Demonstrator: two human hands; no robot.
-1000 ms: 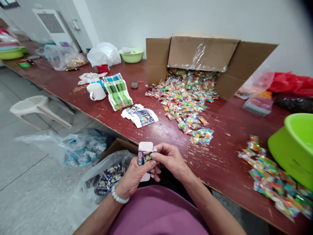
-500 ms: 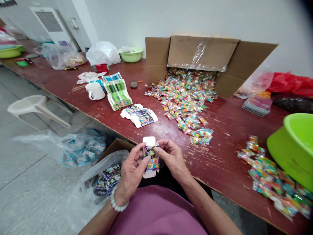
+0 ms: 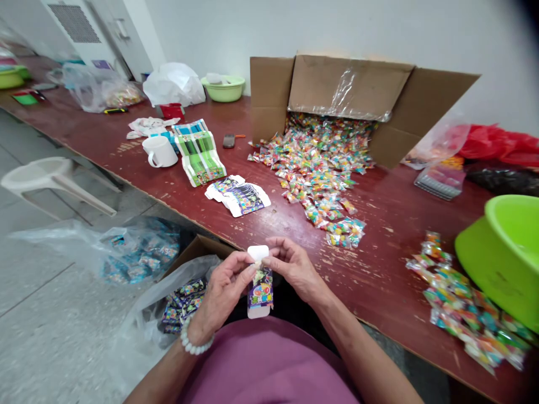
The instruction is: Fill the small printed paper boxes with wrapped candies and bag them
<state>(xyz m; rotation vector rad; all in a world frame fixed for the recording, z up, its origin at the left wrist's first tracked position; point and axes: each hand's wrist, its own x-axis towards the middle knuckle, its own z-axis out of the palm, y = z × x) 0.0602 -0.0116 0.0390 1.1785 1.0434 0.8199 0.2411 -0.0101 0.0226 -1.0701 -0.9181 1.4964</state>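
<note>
A small purple printed candy box (image 3: 261, 289) is upright between my hands in front of the table edge, its white end flaps sticking out at top and bottom. My left hand (image 3: 229, 286) pinches its upper left side between thumb and fingers. On the upper right, my right hand (image 3: 295, 266) grips it near the top flap, thumb toward me. Flat purple box blanks (image 3: 244, 197) lie on the table just beyond. Lower left, a clear plastic bag (image 3: 147, 300) holds several purple boxes (image 3: 183, 303).
An open cardboard box (image 3: 347, 84) spills wrapped candies (image 3: 315, 168) across the red table (image 3: 379, 269). A green basin (image 3: 488, 258) stands at right beside more candies. A white mug (image 3: 160, 152) and green box blanks (image 3: 202, 157) are at left. A white stool (image 3: 54, 174) stands on the floor.
My fingers have shifted up to the top end of the candy box, uncovering more of its printed front. The box sits slightly lower in view.
</note>
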